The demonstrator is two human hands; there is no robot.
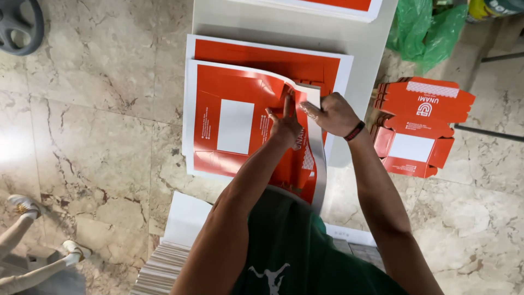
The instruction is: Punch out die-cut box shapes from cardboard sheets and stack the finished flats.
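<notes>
Head view: overhead look at two bare hands working an orange printed card sheet [234, 123] on a white bench [360, 49].
Sheet position: topmost of a stack of like sheets [267, 54], flat on the bench at its left, lifted and curling at its right edge.
Left hand [285, 128]: pressed onto the orange die-cut panel, fingers [288, 104] spread and extended, pinning rather than clenching.
Right hand [334, 113]: just beside the left, fingers curled around the white border strip [319, 158], pinching it near the top of the curl; dark band at the wrist.
Step in hand, by the look of it: stripping the white waste border away from the orange blank.
Doing it well, as a judgement: keep the left palm close to the tear line so the blank stays flat; pull the strip low and along the cut, not straight up; ease off at corners where flaps could rip.
Risk: creased flaps or a torn tab if pulled too hard.
Right of the bench: pile of stripped orange box blanks [420, 125] on the marble floor [93, 136].
Bottom edge: stack of white sheets [164, 267].
Upper right: green plastic bag [426, 33].
</notes>
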